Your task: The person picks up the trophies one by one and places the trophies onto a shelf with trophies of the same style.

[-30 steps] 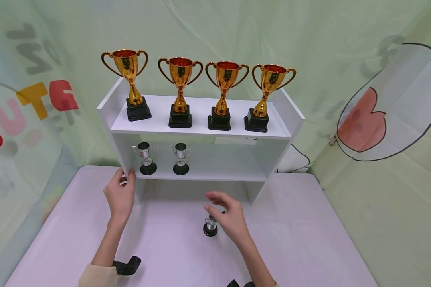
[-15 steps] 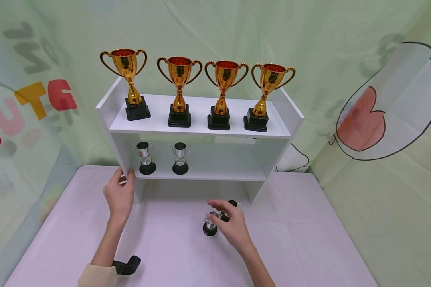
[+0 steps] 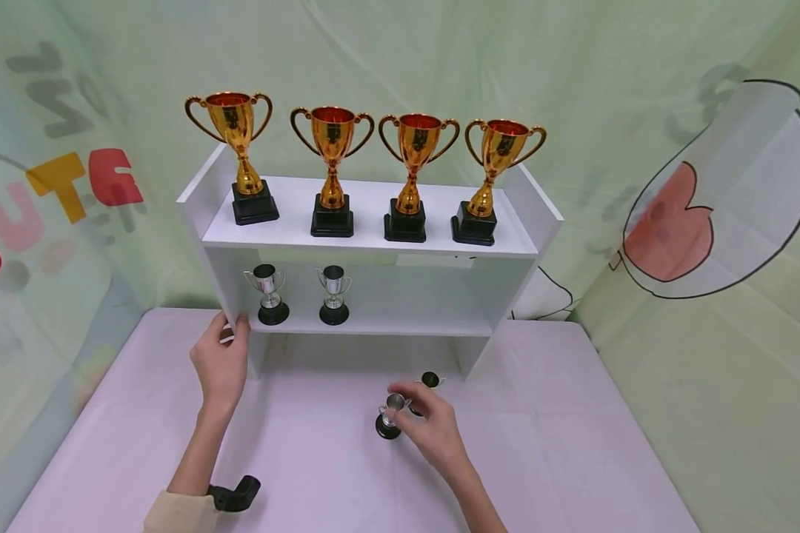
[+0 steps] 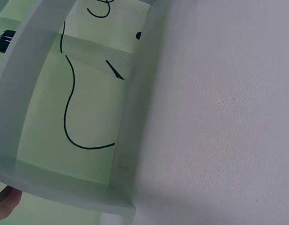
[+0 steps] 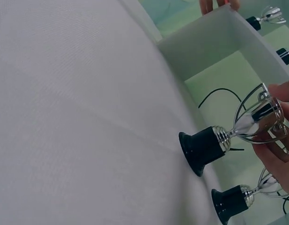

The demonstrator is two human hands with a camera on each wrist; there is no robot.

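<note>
My left hand (image 3: 221, 364) grips the lower left edge of the white shelf unit (image 3: 387, 323); its fingers (image 4: 8, 204) show at the board's edge in the left wrist view. My right hand (image 3: 436, 423) pinches the cup of a small silver trophy (image 5: 205, 147), thumb and fingers on opposite sides of the bowl. That trophy stands upright with its round black base on the white cloth, in front of the shelf. A second small silver trophy (image 5: 231, 204) stands just behind, partly hidden by the right hand in the head view.
Two small silver trophies (image 3: 271, 295) stand at the left of the middle shelf. Several large gold trophies (image 3: 333, 170) line the top shelf. A black cable (image 3: 560, 296) runs behind the unit on the right. Pale fabric (image 3: 673, 370) walls surround the table.
My right hand has lowered slightly and closed its fingers on the nearer silver trophy. The second trophy behind it has come into view. My left hand keeps its place on the shelf.
</note>
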